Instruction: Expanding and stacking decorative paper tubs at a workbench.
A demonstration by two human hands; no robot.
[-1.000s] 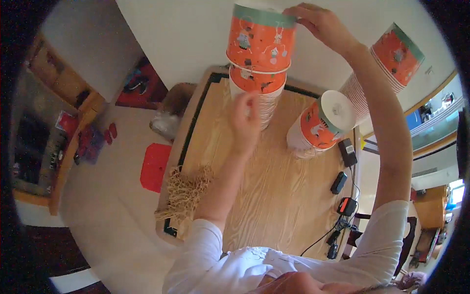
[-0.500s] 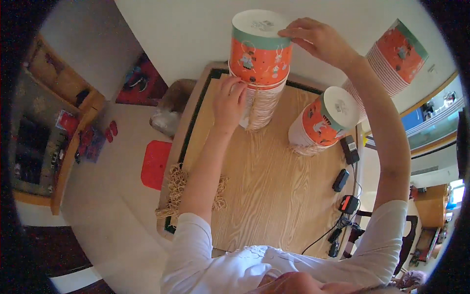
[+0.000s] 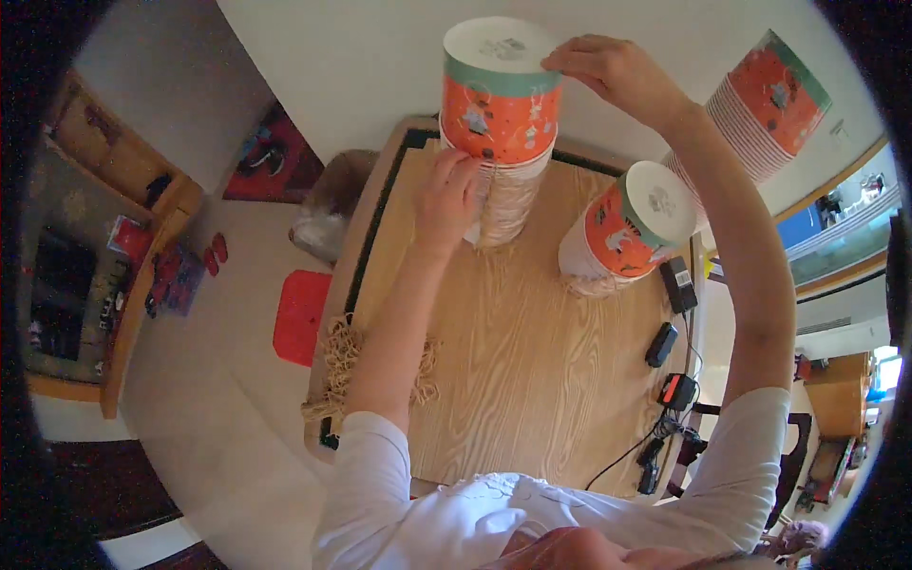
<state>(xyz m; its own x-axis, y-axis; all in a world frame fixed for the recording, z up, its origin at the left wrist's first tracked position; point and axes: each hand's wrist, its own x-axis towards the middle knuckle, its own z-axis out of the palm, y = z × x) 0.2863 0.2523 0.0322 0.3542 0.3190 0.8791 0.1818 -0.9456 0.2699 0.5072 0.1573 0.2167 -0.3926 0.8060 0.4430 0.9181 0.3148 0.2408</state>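
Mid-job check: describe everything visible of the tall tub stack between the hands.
The tall tub stack looks like nested paper tubs, upside down and roughly upright near the far edge of the wooden table. The top tub has a white round base, a green band and an orange wall with printed figures; white rims crowd below, with tan strands down the side. The right hand touches its top edge; the left hand its near-left side.

The head camera looks down — from near — on both hands (image 3: 445,201) (image 3: 622,81).

A tall stack of nested orange-and-green paper buckets (image 3: 501,119) stood bottoms-up near the far edge of the table (image 3: 513,380)
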